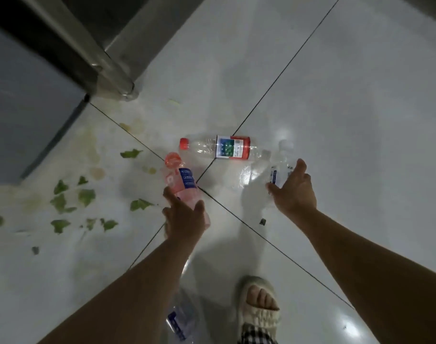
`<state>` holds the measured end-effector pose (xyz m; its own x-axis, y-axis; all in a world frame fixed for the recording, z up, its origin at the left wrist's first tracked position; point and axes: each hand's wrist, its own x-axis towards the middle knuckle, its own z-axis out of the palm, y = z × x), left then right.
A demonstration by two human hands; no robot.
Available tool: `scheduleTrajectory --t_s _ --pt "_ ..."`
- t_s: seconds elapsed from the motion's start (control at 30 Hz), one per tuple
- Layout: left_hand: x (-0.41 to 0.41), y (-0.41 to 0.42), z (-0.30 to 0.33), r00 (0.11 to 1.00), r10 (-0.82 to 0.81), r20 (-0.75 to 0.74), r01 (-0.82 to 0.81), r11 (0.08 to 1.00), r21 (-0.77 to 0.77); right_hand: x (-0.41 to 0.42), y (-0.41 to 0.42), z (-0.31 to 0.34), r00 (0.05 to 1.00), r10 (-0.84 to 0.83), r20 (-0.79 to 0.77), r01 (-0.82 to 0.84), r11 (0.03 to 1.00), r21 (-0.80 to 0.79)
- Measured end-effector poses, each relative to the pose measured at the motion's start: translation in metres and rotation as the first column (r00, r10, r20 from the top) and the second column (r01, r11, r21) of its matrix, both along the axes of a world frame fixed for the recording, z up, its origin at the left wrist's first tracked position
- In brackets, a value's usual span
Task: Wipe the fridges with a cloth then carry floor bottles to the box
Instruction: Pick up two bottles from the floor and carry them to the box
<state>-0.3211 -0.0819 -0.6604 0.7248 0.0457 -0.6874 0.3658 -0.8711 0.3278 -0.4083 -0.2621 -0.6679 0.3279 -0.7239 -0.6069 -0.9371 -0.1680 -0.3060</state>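
- The left hand [184, 217] is in the middle of the frame. Its fingers and thumb curl round a pink bottle [184, 184] with a blue label and a pink cap.
- The right hand [295, 189] is right of the middle. It grips a clear bottle [279, 167], and its thumb sticks out.
- A third bottle [219, 147] lies on its side on the white tile floor [360, 95], just above both hands. It has a red cap and a red label.
- Another clear bottle [179, 316] shows at the bottom, under the left arm. It is blurry.
- Green leaf bits [63, 202] lie on the floor at the left.
- A grey fridge [25, 108] fills the upper left.
- A foot in a sandal [259, 304] is at the bottom.
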Motion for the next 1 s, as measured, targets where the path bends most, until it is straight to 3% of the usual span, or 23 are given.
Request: scheduleTrajectory --t_s 0.23,0.53,0.73,1.0 --pt "-0.008 -0.039 -0.078 0.986 0.15 0.077 -0.142 0.984 -0.105 0.015 -0.033 -0.073 0.996 0.082 0.032 -0.079 0.993 -0.09" --pt "-0.001 -0.047 -0.114 0.985 0.102 0.141 -0.058 0.956 -0.288 0.011 -0.033 -0.103 0.975 0.218 0.047 -0.213 0.973 -0.089" --pt "-0.005 -0.01 -0.077 0.993 -0.083 0.086 0.098 0.978 -0.184 -0.006 -0.011 -0.066 0.953 0.302 0.001 -0.3 0.95 -0.087" --pt "-0.033 0.069 0.027 0.966 -0.251 0.061 0.253 0.967 -0.025 -0.041 0.063 0.028 0.884 0.461 -0.072 -0.465 0.885 -0.041"
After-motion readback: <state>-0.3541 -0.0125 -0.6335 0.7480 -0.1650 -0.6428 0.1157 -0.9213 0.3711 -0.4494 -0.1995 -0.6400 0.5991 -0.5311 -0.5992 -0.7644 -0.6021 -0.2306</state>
